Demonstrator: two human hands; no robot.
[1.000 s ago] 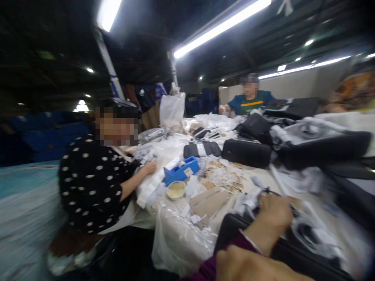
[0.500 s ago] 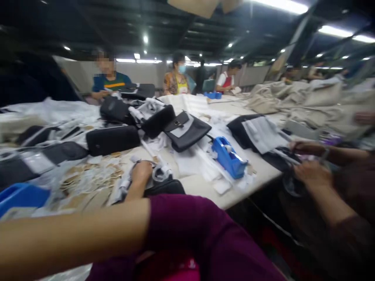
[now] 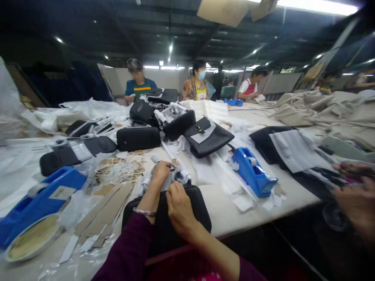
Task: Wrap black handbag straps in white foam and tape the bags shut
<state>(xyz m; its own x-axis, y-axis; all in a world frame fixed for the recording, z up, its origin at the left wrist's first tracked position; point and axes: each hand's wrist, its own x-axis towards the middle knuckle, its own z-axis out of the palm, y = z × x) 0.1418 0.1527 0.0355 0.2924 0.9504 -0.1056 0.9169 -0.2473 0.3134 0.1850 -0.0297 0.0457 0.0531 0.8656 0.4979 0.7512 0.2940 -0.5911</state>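
Note:
A black bag (image 3: 202, 207) lies at the table's near edge, right in front of me. My left hand (image 3: 161, 171), with a bracelet at its wrist, reaches over the bag's far edge. Its fingers are closed at the bag's white-wrapped strap (image 3: 145, 183), beside a clear-wrapped coil (image 3: 181, 176). Just to the right, my right hand (image 3: 180, 205) rests on the bag's upper edge with fingers bent and pinched together. What lies between those fingertips is too small to make out.
Blue tape dispensers (image 3: 252, 171) stand to the right and at the left (image 3: 55, 191). A white dish (image 3: 32, 238), cardboard strips (image 3: 102, 210) and tangled string tags (image 3: 120, 168) lie left. More black bags (image 3: 137, 138) sit beyond. A co-worker's hand (image 3: 356, 195) is at right.
My right arm, which was stretched across to the left, has come back, and its hand is now at the bag. The view has swung left, showing more of the near-left table.

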